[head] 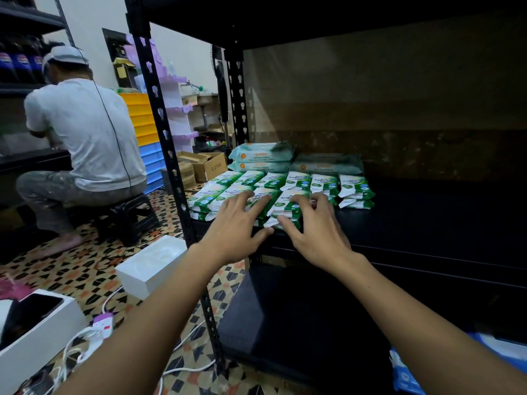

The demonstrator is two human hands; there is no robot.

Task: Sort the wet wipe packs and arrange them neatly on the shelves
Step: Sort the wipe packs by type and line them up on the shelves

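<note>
A black metal shelf (427, 218) is seen above a patterned tile floor (85, 269), with green-and-white wet wipe packs (296, 182) laid in rows at its left end. The left hand (236, 238) is spread flat on the front packs — the right hand (316, 232), fingers curled, grips one pack's (285, 208) edge.

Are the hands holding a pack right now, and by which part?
Right hand pinches the front pack at its near end; left hand rests fingers on the neighbouring packs.
</note>
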